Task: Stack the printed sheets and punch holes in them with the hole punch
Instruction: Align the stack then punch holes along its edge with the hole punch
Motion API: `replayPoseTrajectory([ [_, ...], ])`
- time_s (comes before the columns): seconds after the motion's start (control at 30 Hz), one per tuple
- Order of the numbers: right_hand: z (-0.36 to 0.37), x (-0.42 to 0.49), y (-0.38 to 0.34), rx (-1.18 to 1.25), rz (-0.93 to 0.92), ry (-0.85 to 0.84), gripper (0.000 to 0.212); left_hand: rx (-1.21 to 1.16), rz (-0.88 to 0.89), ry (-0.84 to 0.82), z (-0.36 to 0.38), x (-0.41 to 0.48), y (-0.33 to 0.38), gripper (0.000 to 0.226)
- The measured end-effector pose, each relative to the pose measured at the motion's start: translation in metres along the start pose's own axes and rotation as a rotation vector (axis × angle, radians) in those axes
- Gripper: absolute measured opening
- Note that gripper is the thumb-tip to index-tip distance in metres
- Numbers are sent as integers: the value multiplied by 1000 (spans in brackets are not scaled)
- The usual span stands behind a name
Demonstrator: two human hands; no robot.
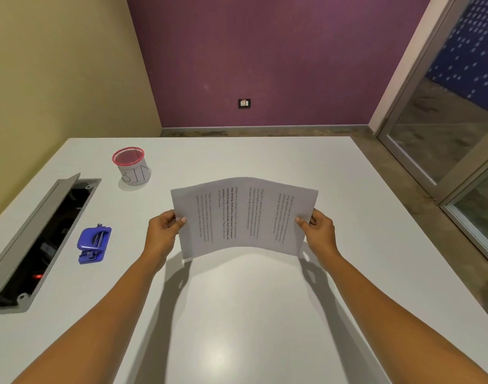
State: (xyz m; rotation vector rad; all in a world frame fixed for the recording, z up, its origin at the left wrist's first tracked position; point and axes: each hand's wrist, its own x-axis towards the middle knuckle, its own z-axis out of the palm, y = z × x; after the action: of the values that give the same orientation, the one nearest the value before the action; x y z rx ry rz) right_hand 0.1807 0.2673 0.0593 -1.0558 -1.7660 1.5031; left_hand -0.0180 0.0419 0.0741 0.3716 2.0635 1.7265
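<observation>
A stack of printed sheets (244,217) is held above the white table (251,314), bowed upward in the middle, text running sideways. My left hand (162,231) grips the stack's left edge, thumb on top. My right hand (319,231) grips the right edge the same way. The blue hole punch (94,245) lies on the table to the left of my left hand, apart from it.
A mesh cup with a red rim and a paper label reading BIN (132,169) stands at the back left. An open grey cable hatch (40,234) is set into the table's left side. The table's right edge drops to the floor by a glass door (445,128).
</observation>
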Motion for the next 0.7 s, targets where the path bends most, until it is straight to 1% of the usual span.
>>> replayPoseTrajectory([
  [0.17,-2,1,-8,49,-24,32,27,-22,33,18,1,3,8,27],
  [0.3,-5,1,-4,45,-17,10,30,-26,16,-7,-1,1,1,32],
  [0.4,-6,-1,1,32,3,6,30,-13,2,-7,1,-1,-3,27],
  [0.5,-5,-2,0,13,-6,7,29,-15,9,9,3,-1,-1,28],
  [0.7,-7,0,-7,55,-18,29,30,-29,42,19,1,-2,3,29],
])
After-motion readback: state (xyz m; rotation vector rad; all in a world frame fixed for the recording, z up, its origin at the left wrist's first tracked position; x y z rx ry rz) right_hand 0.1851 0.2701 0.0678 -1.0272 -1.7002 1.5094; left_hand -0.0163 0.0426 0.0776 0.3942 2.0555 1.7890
